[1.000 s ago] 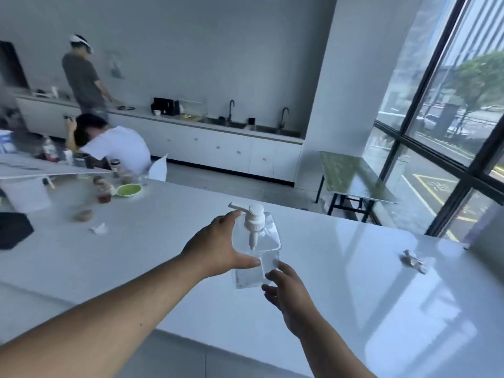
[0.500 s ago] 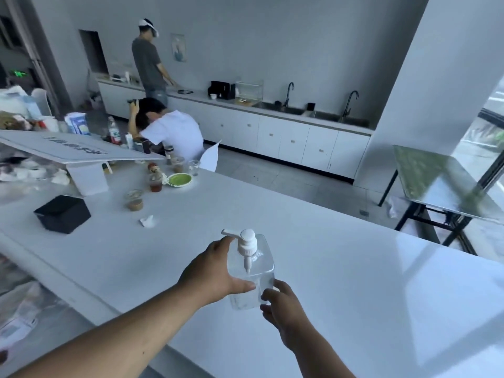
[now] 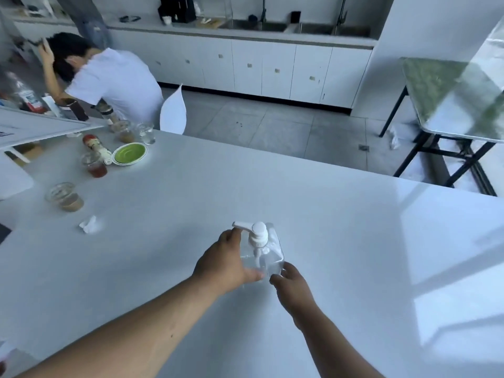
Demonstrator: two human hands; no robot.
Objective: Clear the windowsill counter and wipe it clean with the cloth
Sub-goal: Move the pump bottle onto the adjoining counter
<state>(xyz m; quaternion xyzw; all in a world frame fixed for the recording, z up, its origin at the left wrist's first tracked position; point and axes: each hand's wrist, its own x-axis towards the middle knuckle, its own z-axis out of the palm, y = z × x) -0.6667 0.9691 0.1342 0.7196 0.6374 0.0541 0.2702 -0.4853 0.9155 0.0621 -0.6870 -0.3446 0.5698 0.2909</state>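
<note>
A clear pump bottle (image 3: 266, 251) with a white pump head stands at the middle of the white counter (image 3: 341, 227). My left hand (image 3: 222, 264) wraps around its left side, thumb in front. My right hand (image 3: 293, 289) touches its lower right corner with the fingertips. No cloth is in view.
At the counter's left end stand several plastic cups (image 3: 64, 196) with drinks, a green lid (image 3: 129, 153), a lying bottle (image 3: 95, 145) and a crumpled tissue (image 3: 88, 224). A person in a white shirt (image 3: 114, 83) sits beyond it. A dark folding table (image 3: 450, 105) stands at the right.
The view has swung left and down, away from the window. Both hands stay on the pump bottle, which now sits lower, on or just above the counter.
</note>
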